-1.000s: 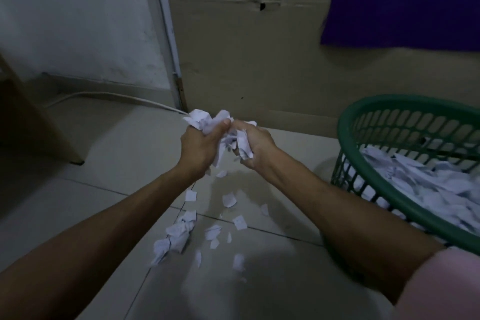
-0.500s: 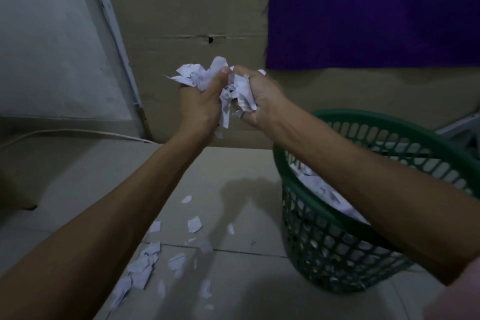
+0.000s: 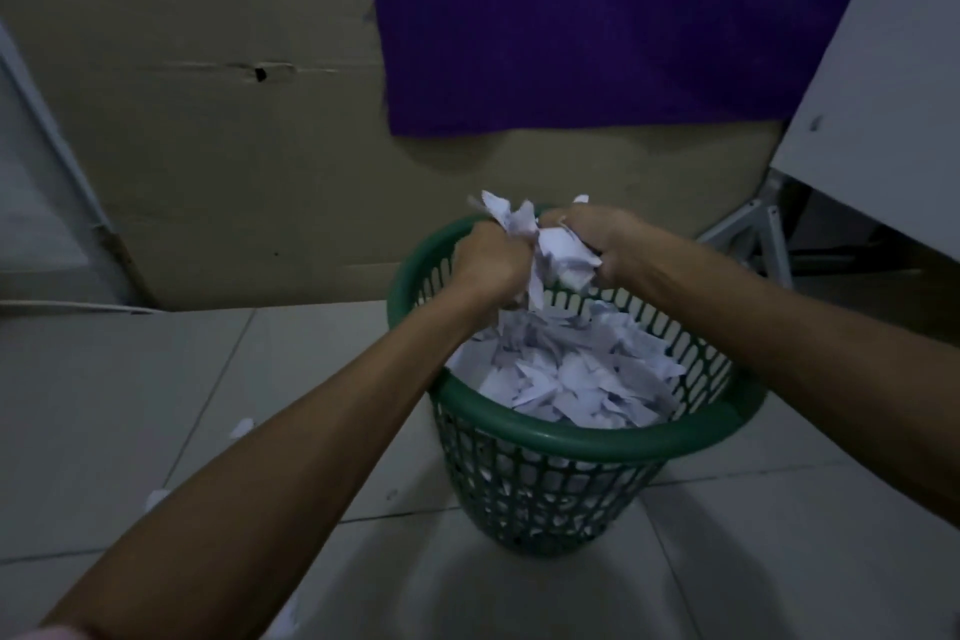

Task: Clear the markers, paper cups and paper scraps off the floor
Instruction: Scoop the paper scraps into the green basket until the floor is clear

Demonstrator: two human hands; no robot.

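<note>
1. The left hand (image 3: 485,259) and right hand (image 3: 597,237) together clutch a wad of scraps (image 3: 550,250) above the basket (image 3: 571,437).
2. More scraps fill the basket.
3. A few scraps (image 3: 241,427) lie on the floor (image 3: 130,379) left of the basket.
4. A purple cloth (image 3: 597,16) hangs behind the basket.

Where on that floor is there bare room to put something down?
Bare tile lies left of the green basket, up to the cardboard wall, and in front of the basket. A few paper scraps dot the left. The basket is nearly full.
</note>
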